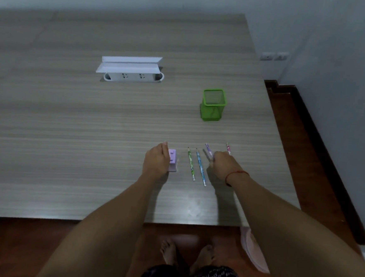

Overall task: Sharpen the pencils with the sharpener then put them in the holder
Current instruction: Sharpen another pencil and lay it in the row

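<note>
A purple sharpener (172, 159) stands on the wooden table (69, 130), and my left hand (156, 160) grips it from its left side. A green pencil (191, 163) and a blue pencil (200, 166) lie side by side just right of the sharpener. My right hand (223, 165) is closed around a purple pencil (208, 150), whose tip sticks out past my fingers. A pink pencil (228, 148) lies beyond that hand, mostly hidden. The green mesh holder (213, 105) stands upright farther back, with nothing visible inside.
A white socket box (130, 69) with its lid raised sits at the table's middle back. The table's right edge (284, 145) drops to a wooden floor by the wall. My bare feet (187, 253) show below the near edge.
</note>
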A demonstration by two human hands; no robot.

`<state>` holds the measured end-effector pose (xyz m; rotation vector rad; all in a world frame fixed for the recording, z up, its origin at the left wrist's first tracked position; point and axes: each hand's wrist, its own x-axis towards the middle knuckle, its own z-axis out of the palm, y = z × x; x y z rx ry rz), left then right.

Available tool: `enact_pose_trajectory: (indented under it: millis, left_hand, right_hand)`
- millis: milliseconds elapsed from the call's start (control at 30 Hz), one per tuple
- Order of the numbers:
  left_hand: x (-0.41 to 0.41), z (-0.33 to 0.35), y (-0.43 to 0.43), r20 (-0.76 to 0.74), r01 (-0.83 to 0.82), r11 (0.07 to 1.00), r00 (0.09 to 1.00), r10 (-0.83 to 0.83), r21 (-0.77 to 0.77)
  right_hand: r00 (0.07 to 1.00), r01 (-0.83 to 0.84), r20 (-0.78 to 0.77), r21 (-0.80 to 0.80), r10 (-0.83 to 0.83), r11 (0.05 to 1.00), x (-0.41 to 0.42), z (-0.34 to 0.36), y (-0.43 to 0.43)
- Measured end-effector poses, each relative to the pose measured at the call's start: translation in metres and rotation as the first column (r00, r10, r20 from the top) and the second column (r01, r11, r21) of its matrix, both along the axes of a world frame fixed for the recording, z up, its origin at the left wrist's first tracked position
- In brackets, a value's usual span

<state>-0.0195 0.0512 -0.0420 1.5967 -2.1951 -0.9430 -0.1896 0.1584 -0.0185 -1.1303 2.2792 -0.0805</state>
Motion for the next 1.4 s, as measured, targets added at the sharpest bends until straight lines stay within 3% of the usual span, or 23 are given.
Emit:
enact_pose_trajectory:
  millis: [400,700,1233,1400]
  left_hand:
    - [-0.001,0.01,0.004,0.02,-0.007,0.997,1.0,0.006,0.075]
    - [-0.001,0.005,0.006,0.054,0.053,0.998,0.997,-0.051,-0.032]
    - [0.001,0.002,0.002,0.056,0.04,0.999,0.998,-0.04,0.004]
    - [-0.001,0.001,0.003,0.236,0.0,0.997,0.971,0.019,-0.077]
  right_hand:
    - [0.95,-0.31,-0.056,-0.037,0.308,0.95,0.007,0.011,-0.001]
    - [0.948,-0.316,-0.056,-0.089,0.312,0.944,0.02,0.005,-0.005]
    - [0.929,-0.368,-0.112,-0.158,0.353,0.916,0.026,0.009,-0.015]
    - [0.924,-0.377,-0.125,-0.157,0.36,0.913,0.025,0.006,-0.023]
